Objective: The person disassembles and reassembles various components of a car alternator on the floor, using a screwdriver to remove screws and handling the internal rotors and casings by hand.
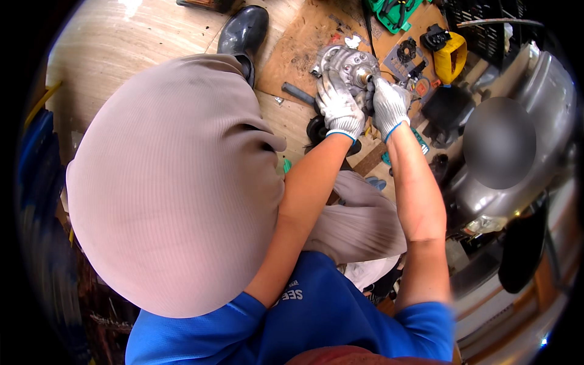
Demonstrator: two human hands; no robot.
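Observation:
A round, silver-grey cast metal housing (354, 61) with bolt holes and a brass-coloured centre piece (364, 76) stands in front of me above a cardboard sheet (298, 58). My left hand (339, 108), in a whitish knit glove, holds the housing's near left side, its fingers lying along the curve. On the other side, my right hand (389, 102), gloved alike with dirty fingertips, is closed beside the centre piece. Whatever its fingers pinch is hidden. A dark round part (316, 129) shows below my left hand.
A grey tube (298, 93) lies left of the housing. Farther right are a green tool case (395, 13), a gasket sheet (404, 58), a yellow container (450, 58) and a black block-like part (449, 106). A grey vehicle body panel (547, 91) stands at right. My boot (243, 30) rests beside the cardboard.

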